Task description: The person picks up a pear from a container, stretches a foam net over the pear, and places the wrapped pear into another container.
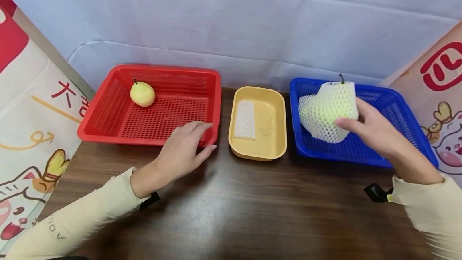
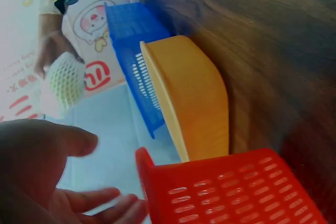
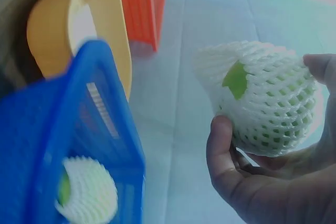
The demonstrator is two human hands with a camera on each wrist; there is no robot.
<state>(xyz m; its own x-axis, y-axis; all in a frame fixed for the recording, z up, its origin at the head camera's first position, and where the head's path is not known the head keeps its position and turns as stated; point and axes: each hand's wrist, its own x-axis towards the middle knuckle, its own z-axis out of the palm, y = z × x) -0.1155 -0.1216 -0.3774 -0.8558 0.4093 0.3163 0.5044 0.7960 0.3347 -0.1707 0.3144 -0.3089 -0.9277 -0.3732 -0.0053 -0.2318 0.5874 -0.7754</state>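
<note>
In my right hand [image 1: 375,132] is a pear [image 1: 333,111] wrapped in a white foam net, its dark stem poking out on top; thumb and fingers grip its side above the blue basket [image 1: 364,154]. Another net-wrapped pear [image 3: 92,192] lies in that basket, partly hidden behind the held one in the head view. My left hand [image 1: 182,150] hovers by the near right corner of the red basket [image 1: 119,136], fingers loosely bent and holding nothing. Inside the red basket, toward its back left, sits a bare yellow pear [image 1: 142,94].
Between the two baskets stands a yellow plastic tub [image 1: 268,121] with a flattened white foam net [image 1: 245,119] in it. All three containers rest on a dark wooden table [image 1: 252,204]. A pale cloth [image 1: 231,23] hangs behind them, with printed panels at both sides.
</note>
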